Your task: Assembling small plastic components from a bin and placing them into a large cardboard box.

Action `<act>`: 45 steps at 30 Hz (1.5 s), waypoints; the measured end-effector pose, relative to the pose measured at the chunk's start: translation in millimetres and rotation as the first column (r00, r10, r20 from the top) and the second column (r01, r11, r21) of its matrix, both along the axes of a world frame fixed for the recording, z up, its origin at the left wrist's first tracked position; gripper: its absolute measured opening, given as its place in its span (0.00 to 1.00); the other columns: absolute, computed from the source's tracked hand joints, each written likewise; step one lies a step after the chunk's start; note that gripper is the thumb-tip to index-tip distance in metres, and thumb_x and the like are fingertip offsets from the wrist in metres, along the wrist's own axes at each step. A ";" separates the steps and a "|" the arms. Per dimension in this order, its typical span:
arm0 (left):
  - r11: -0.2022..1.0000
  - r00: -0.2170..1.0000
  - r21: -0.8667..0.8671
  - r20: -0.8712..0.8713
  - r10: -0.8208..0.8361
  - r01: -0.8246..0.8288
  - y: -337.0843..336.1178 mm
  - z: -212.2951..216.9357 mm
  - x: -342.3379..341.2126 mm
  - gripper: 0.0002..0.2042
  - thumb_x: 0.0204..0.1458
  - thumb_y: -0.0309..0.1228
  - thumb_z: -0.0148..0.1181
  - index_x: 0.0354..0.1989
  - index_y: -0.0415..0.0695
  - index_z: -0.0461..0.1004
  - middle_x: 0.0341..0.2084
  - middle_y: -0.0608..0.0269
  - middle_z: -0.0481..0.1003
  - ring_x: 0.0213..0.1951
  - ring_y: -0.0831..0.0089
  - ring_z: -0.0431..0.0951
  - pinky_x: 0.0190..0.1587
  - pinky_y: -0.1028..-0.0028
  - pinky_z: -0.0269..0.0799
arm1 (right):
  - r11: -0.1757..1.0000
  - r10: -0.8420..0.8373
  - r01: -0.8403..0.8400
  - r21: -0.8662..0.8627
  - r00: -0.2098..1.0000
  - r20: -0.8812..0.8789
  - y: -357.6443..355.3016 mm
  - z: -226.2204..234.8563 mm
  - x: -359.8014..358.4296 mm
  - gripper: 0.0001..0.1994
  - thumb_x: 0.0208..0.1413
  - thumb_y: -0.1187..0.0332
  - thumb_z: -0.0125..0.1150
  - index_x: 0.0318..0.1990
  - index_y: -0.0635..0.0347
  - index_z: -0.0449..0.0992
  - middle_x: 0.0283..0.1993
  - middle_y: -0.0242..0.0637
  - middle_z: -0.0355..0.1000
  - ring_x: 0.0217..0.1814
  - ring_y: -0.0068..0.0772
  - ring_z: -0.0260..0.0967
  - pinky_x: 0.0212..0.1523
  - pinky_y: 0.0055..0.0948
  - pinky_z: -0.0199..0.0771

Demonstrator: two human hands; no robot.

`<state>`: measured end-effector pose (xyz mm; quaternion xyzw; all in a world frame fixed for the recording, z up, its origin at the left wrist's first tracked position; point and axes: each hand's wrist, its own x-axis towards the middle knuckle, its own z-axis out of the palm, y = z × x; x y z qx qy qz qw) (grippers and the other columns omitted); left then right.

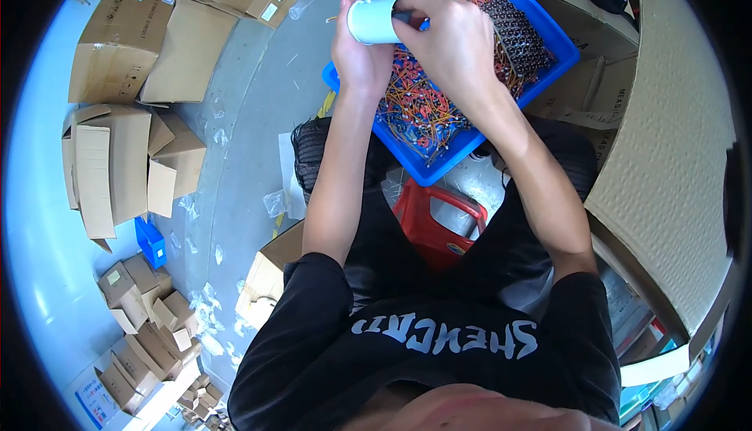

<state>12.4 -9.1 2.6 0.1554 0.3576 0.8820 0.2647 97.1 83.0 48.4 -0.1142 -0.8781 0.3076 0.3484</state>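
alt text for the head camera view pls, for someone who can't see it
Seen from above, a seated person's left hand and right hand together hold a white cylinder over a blue bin of small red and orange wired parts. A red stool shows below the bin, and flattened cardboard boxes lie on the grey floor at left.

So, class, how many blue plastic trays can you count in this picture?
2. A large blue tray full of wired parts sits under the left hand and right hand, which hold a white cup. A small blue bin lies on the floor by the cardboard boxes. More may be hidden.
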 end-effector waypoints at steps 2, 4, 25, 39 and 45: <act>1.000 1.000 0.017 0.002 -0.004 0.004 1.1 -0.5 0.7 0.21 0.62 0.43 0.33 0.48 0.39 0.68 0.40 0.58 0.72 0.46 0.65 0.71 0.51 0.65 0.65 | 0.998 -0.070 0.069 0.009 0.996 0.050 -0.4 -1.1 -0.1 0.10 0.41 0.68 0.69 0.34 0.60 0.81 0.23 0.36 0.73 0.22 0.26 0.71 0.24 0.23 0.71; 0.999 1.000 0.054 0.001 0.000 0.000 0.0 -0.6 0.0 0.21 0.62 0.43 0.33 0.47 0.39 0.68 0.40 0.59 0.72 0.46 0.66 0.71 0.52 0.65 0.65 | 0.990 0.018 -0.023 -0.137 0.999 -0.039 1.5 -2.1 -2.1 0.10 0.41 0.69 0.68 0.34 0.59 0.81 0.24 0.36 0.74 0.21 0.24 0.70 0.23 0.22 0.69; 0.978 0.952 0.142 0.245 -0.184 0.152 -3.2 3.1 -0.3 0.25 0.61 0.47 0.31 0.47 0.39 0.68 0.36 0.58 0.73 0.42 0.67 0.71 0.50 0.65 0.64 | 0.981 0.191 -0.192 -0.021 0.981 -0.041 6.5 5.3 6.4 0.09 0.41 0.73 0.67 0.33 0.61 0.80 0.29 0.40 0.76 0.24 0.31 0.73 0.28 0.25 0.73; 0.868 0.860 0.376 0.266 -0.436 0.324 -6.0 -16.1 -3.0 0.20 0.62 0.40 0.34 0.46 0.36 0.68 0.41 0.55 0.73 0.46 0.65 0.71 0.53 0.66 0.64 | 0.970 0.237 -0.237 0.052 0.972 0.007 9.4 2.6 5.8 0.06 0.40 0.75 0.66 0.29 0.65 0.78 0.27 0.44 0.74 0.27 0.41 0.74 0.29 0.29 0.73; 0.847 0.855 0.422 0.253 -0.453 0.323 -4.5 -14.8 -2.4 0.20 0.62 0.40 0.34 0.47 0.36 0.67 0.41 0.54 0.72 0.47 0.65 0.71 0.53 0.65 0.64 | 0.974 0.190 -0.182 0.136 0.981 -0.045 9.8 5.5 7.2 0.07 0.39 0.74 0.67 0.28 0.65 0.79 0.26 0.40 0.74 0.30 0.35 0.73 0.31 0.28 0.72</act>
